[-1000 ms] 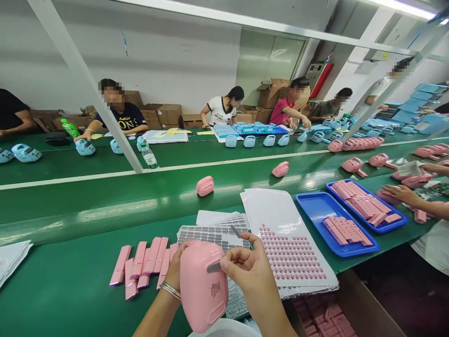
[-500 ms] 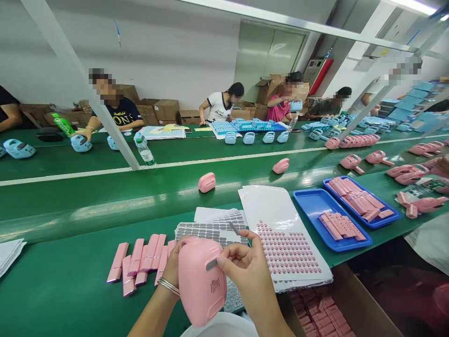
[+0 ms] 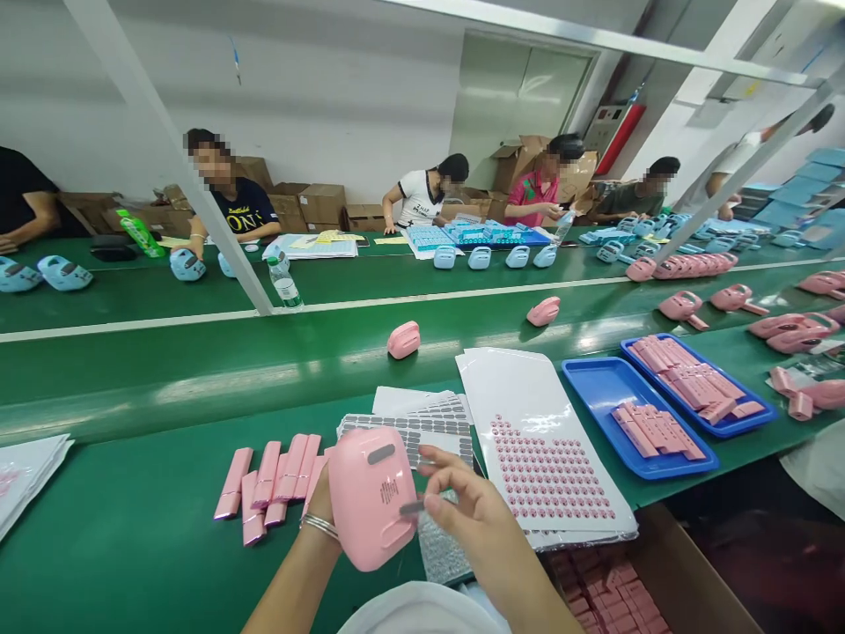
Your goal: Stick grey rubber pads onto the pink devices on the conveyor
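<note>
A pink plastic housing [image 3: 371, 537] is in my left hand [image 3: 322, 497], whose fingers are mostly hidden behind it. One grey oval sticker [image 3: 381, 454] lies flat near the top of the housing, above a small block of printed text. My right hand [image 3: 472, 511] pinches a second grey sticker [image 3: 412, 507] between thumb and finger, its tip at the housing's lower recess. Behind the housing lie sheets of grey stickers [image 3: 396, 431]. Several pink wrapped bars [image 3: 268, 475] rest on the green table to the left.
A sheet of small round pink stickers [image 3: 505, 379] lies at right, beside blue trays [image 3: 584, 379] of pink pieces. Pink housings [image 3: 404, 340] sit on the green belt [image 3: 317, 352]. Below right is a box of pink parts [image 3: 613, 590]. Co-workers [image 3: 415, 198] sit across the line.
The first grey sticker now sits on the housing, free of my fingers. My left hand has tilted the housing, and my right hand has brought the second sticker down to the lower recess.
</note>
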Motion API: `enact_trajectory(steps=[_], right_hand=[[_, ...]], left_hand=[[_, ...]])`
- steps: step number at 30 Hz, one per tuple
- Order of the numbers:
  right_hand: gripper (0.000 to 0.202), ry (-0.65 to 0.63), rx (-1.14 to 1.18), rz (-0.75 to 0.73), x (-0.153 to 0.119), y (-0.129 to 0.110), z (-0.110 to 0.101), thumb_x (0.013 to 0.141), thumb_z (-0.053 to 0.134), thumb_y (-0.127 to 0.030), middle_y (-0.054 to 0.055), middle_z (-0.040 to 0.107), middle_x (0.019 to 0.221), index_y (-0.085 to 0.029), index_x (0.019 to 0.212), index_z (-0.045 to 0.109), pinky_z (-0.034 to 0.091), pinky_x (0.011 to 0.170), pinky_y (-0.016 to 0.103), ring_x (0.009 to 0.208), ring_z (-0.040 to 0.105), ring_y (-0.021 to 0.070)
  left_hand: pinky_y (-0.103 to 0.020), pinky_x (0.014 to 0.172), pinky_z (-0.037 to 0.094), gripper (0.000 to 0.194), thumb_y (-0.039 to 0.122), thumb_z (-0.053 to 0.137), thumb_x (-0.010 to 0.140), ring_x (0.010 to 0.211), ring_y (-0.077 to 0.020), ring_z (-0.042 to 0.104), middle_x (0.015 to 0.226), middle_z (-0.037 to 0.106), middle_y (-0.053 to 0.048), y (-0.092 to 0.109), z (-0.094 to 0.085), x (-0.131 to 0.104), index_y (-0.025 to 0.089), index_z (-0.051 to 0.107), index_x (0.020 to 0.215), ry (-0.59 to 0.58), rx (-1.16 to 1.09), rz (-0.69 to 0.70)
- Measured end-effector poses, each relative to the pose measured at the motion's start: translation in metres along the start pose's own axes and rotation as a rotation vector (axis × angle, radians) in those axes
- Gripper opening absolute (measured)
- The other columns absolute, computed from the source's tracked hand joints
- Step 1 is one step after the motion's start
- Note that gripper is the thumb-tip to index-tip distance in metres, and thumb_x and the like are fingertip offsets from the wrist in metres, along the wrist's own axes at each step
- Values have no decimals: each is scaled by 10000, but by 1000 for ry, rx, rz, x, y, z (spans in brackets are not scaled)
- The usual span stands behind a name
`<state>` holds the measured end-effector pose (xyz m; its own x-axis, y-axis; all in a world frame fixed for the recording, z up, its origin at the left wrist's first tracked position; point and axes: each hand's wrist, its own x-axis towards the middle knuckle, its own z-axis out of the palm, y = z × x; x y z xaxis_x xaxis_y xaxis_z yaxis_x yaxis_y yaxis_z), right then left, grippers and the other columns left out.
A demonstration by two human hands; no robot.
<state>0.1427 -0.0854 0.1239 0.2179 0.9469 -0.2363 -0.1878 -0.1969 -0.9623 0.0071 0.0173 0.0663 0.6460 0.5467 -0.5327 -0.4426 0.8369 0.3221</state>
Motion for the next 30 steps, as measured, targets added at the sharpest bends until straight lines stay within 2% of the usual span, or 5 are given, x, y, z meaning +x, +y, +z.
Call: enact_trajectory(steps=[4, 9, 16, 23, 30], right_hand=[[241, -107, 37, 43, -6, 2, 6, 729, 679, -412, 94, 453, 1289, -191, 677, 598, 408, 949, 399, 1170, 476, 259], [230, -91, 31, 58, -6, 2, 11, 725, 688, -390, 92, 460, 1279, -190, 657, 597, 402, 965, 371, 1183, 473, 237], [232, -88, 102, 24, -6, 0, 11, 732, 683, -392, 87, 499, 1262, -188, 658, 603, 407, 965, 378, 1167, 493, 237], [233, -82, 113, 44, -5, -3, 12, 715, 699, -381, 79, 505, 1258, -183, 640, 603, 412, 952, 391, 1135, 515, 242], [195, -62, 1, 49, -5, 2, 14, 727, 679, -354, 88, 479, 1266, -186, 659, 609, 420, 942, 384, 1147, 497, 241]], left_hand=[[-304, 460, 418, 336, 454, 666, 649, 419, -141, 458, 460, 486, 8, 6, 2, -6, 165, 508, 582, -143, -17, -44], [-304, 431, 402, 394, 525, 635, 658, 411, -149, 460, 465, 504, -3, 6, 4, -4, 174, 492, 552, -20, 20, 50], [-361, 559, 465, 368, 526, 603, 681, 584, -218, 561, 641, 600, -66, 7, -2, 1, 161, 564, 654, -87, 10, 0], [-301, 437, 399, 371, 460, 675, 638, 424, -148, 448, 466, 479, 12, 9, 3, -2, 190, 438, 550, 4, -31, 99], [-318, 439, 406, 384, 504, 652, 641, 425, -170, 472, 456, 501, -5, 8, 8, -4, 183, 459, 559, 57, 17, 61]])
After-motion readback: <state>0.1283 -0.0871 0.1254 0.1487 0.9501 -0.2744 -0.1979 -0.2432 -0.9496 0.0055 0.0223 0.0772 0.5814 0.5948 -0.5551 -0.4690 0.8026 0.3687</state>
